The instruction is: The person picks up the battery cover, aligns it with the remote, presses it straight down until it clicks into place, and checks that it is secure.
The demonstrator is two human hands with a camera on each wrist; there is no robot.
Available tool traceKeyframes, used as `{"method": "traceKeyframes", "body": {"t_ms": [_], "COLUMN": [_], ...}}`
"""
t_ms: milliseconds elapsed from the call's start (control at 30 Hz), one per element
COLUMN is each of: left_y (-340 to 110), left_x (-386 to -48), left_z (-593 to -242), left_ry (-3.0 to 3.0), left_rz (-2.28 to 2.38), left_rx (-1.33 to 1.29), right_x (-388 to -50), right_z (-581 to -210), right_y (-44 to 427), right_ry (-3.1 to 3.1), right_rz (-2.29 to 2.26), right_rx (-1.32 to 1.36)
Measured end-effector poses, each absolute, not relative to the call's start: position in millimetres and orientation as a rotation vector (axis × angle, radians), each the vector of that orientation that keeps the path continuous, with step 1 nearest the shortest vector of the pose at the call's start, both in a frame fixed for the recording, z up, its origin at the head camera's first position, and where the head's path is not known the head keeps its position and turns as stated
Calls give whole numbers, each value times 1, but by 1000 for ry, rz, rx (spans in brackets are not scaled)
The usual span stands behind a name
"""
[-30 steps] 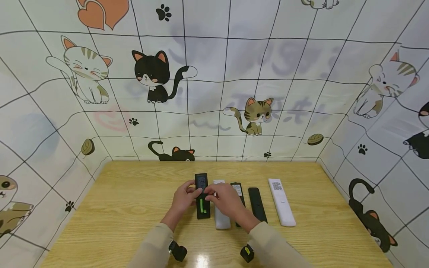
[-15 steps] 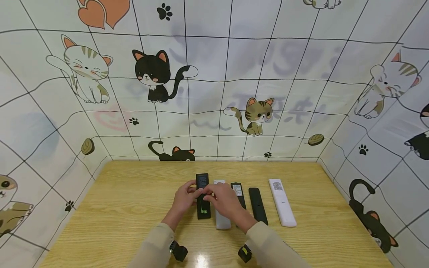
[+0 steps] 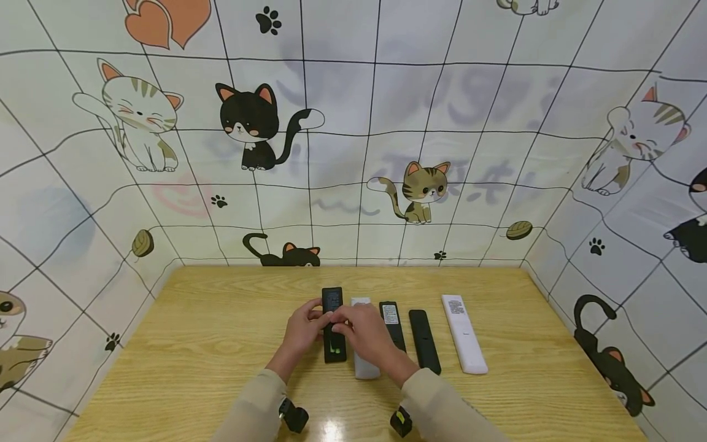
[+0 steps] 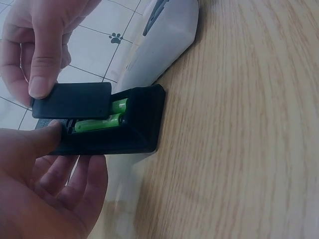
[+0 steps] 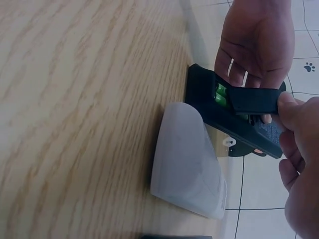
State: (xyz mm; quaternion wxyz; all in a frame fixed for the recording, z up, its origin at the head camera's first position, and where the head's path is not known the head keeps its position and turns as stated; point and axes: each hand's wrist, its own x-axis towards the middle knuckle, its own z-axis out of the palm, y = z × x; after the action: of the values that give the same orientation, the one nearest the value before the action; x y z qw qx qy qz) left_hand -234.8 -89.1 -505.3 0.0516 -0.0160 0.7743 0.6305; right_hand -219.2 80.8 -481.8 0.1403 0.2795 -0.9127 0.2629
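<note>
A black remote control (image 3: 332, 297) lies back side up, and my left hand (image 3: 301, 329) grips it with the thumb on top and the fingers beneath. My right hand (image 3: 367, 331) pinches a black battery cover (image 4: 75, 101) at one end. In the left wrist view the cover sits just over the battery compartment, tilted and apart from its far end. Green batteries (image 4: 98, 123) show below and beyond the cover's edge. From the right wrist view, the cover (image 5: 255, 101) hides most of the batteries, and the right thumb presses on its end.
To the right a white remote (image 3: 366, 366) lies partly under the right hand. Beyond it are a black remote with a label (image 3: 391, 315), a plain black remote (image 3: 424, 341) and a long white remote (image 3: 464, 334), all on the wooden table (image 3: 221, 331).
One second ago a long stretch of green battery showed in the head view. The right hand has brought the cover over the compartment, leaving only a small green patch. The left hand stays put.
</note>
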Motion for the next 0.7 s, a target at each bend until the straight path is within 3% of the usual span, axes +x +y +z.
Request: {"method": "traceKeyframes", "body": {"t_ms": [433, 700], "left_y": [-90, -89], "left_x": [-235, -235], "left_z": [-507, -505], "left_ry": [2355, 2369], "left_rz": [1908, 1899], "left_rx": [-37, -45], "right_x": [-217, -221], "right_z": [-481, -471], "right_y": [91, 89], "right_ry": [-2746, -2748], "right_rz": [449, 484], "right_rx": [913, 918]}}
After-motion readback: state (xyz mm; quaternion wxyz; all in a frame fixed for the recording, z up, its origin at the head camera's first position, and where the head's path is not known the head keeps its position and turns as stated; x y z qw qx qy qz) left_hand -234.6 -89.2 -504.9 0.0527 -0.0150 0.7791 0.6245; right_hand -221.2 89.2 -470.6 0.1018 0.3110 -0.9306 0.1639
